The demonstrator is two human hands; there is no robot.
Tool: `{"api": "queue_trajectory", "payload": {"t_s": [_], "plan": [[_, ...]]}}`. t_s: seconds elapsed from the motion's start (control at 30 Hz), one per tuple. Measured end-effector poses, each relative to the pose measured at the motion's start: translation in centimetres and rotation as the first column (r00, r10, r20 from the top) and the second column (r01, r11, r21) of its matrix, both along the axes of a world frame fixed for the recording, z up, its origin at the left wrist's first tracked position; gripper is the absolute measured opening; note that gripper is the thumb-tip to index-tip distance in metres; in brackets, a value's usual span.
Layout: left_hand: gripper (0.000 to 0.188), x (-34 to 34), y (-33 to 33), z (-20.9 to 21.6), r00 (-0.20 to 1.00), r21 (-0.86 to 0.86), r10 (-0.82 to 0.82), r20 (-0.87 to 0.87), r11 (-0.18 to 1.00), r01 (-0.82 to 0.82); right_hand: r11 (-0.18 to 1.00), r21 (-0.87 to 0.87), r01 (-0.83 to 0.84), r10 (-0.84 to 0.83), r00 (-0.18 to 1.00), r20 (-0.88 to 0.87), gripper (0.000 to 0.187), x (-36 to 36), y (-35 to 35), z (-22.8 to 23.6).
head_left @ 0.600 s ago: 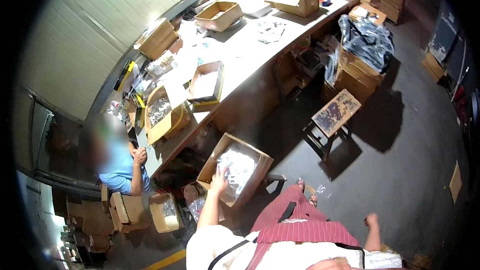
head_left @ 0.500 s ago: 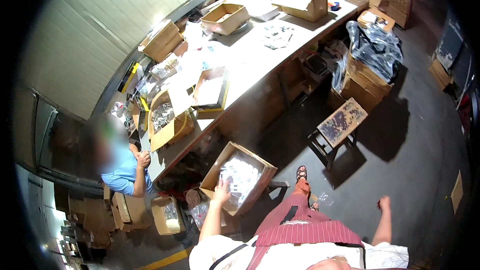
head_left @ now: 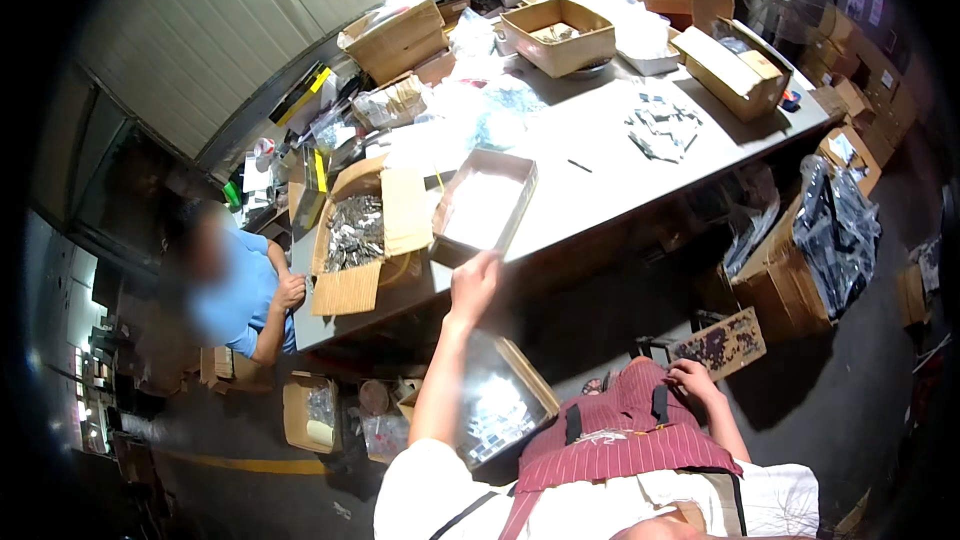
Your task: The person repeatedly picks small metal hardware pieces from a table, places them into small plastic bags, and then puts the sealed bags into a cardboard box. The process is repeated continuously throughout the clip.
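My left hand (head_left: 475, 288) is raised at the table's front edge, its fingers curled together against the near edge of a shallow cardboard box (head_left: 518, 215) with a white inside. Whether they grip the box or a small piece is hidden. Below that forearm stands an open carton (head_left: 528, 380) of small white and grey pieces (head_left: 497, 413), partly covered by my arm. My right hand (head_left: 692, 378) rests on my right thigh over the red striped apron (head_left: 630, 448), fingers loosely bent and apart, nothing seen in them.
A carton of metal pieces (head_left: 352, 230) stands left on the white table (head_left: 575, 210). Across the table, a person in blue (head_left: 235, 290) has hands together. A speckled stool (head_left: 722, 343) and a plastic-filled carton (head_left: 785, 275) stand right. Flat pieces (head_left: 662, 127) lie on the table.
My left hand has left the carton of pieces and risen to the shallow box. My right hand has come in from the side onto my thigh. The view has shifted, and I am nearer the table.
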State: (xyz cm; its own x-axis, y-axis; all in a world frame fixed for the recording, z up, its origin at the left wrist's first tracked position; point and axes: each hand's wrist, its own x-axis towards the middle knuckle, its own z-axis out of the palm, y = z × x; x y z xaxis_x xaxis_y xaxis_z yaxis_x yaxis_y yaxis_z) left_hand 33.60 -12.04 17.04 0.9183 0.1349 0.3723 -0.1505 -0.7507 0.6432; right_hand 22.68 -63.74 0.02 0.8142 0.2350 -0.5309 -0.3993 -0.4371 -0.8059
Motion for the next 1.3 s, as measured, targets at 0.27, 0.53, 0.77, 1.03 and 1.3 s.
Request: {"api": "queue_trajectory", "payload": {"t_s": [0.27, 0.53, 0.77, 1.03, 1.3], "plan": [[0.037, 17.2, 1.2, -4.8, 0.933, 0.079, 0.284, -0.222, 0.959, -0.273, 0.893, -0.256, -0.371, 0.45, 0.715, 0.535, 0.025, 18.5, 8.0, 7.5], [0.027, 20.4, 1.4, -6.8, 0.816, 0.112, 0.46, -0.349, 0.885, -0.451, 0.674, -0.121, -0.729, 0.635, 0.487, 0.6, 0.021, 36.7, 13.8, 13.1], [0.008, 21.5, -6.9, -1.1, 0.79, 0.129, 0.608, 0.08, 0.779, -0.613, 0.695, 0.12, -0.709, 0.579, 0.651, 0.491, 0.036, 47.7, 17.9, 16.2], [0.01, 22.8, -7.3, 0.5, 0.741, 0.359, 0.633, 0.222, 0.654, -0.666, 0.591, 0.202, -0.781, 0.598, 0.592, 0.54, 0.053, 49.8, 27.0, 17.2], [0.02, 22.1, -11.8, 2.4, 0.901, 0.298, 0.378, 0.211, 0.853, -0.428, 0.573, 0.477, -0.666, 0.507, 0.746, 0.432, 0.036, 47.6, 32.4, 17.8]]}}
